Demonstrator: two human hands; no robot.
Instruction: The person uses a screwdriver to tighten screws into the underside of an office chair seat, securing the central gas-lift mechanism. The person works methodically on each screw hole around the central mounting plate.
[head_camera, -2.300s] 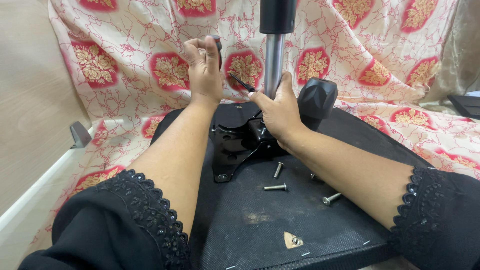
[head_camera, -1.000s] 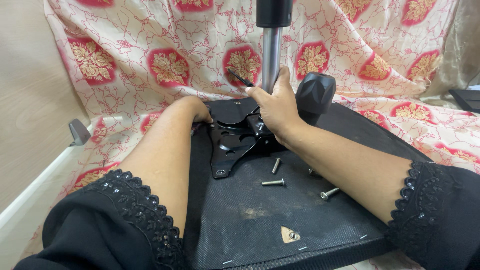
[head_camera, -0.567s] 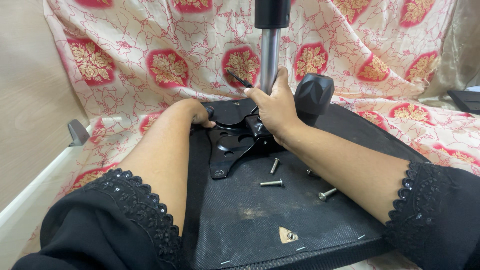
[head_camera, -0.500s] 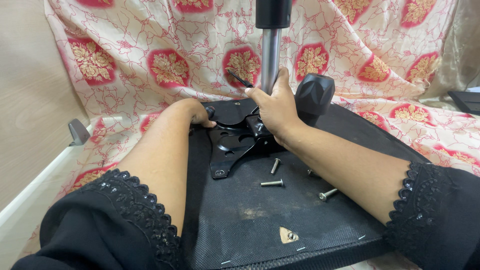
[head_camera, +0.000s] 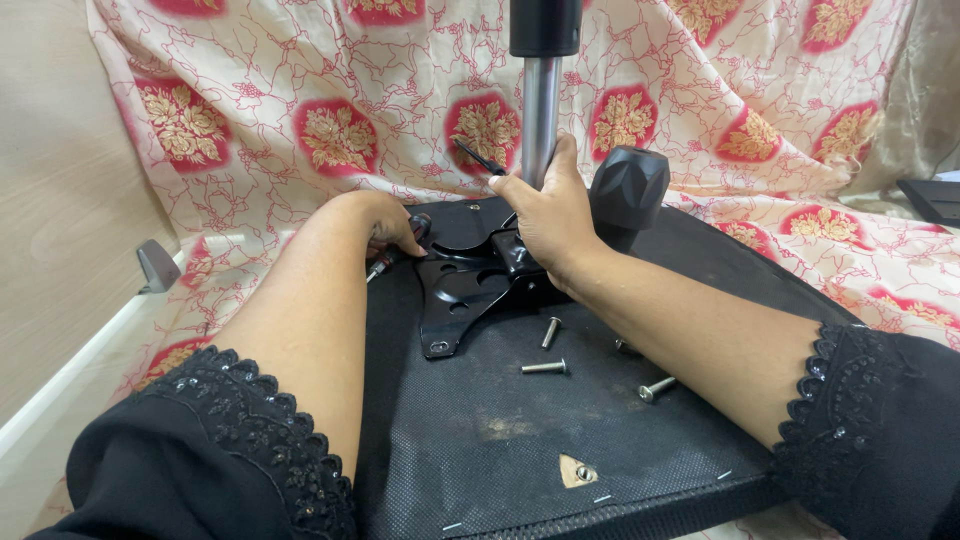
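Observation:
An upturned black chair seat (head_camera: 560, 440) lies on a bed with a black metal mechanism plate (head_camera: 460, 290) on it. A chrome gas cylinder (head_camera: 540, 115) rises from the plate. My right hand (head_camera: 550, 215) grips the base of that cylinder, steadying the mechanism. My left hand (head_camera: 395, 225) rests at the plate's left edge, closed around a screwdriver with a red and black handle (head_camera: 400, 250). Three loose bolts (head_camera: 545, 367) lie on the seat in front of the plate. A black knob (head_camera: 628, 185) stands just right of my right hand.
A cream sheet with red floral patches (head_camera: 300, 120) covers the bed and backrest behind. A beige wooden panel (head_camera: 60, 220) runs along the left with a small grey bracket (head_camera: 157, 265). A dark object (head_camera: 930, 200) sits at the far right edge.
My left hand has come down from near the cylinder to the plate's left edge and now holds the screwdriver. My right hand has stayed on the cylinder base.

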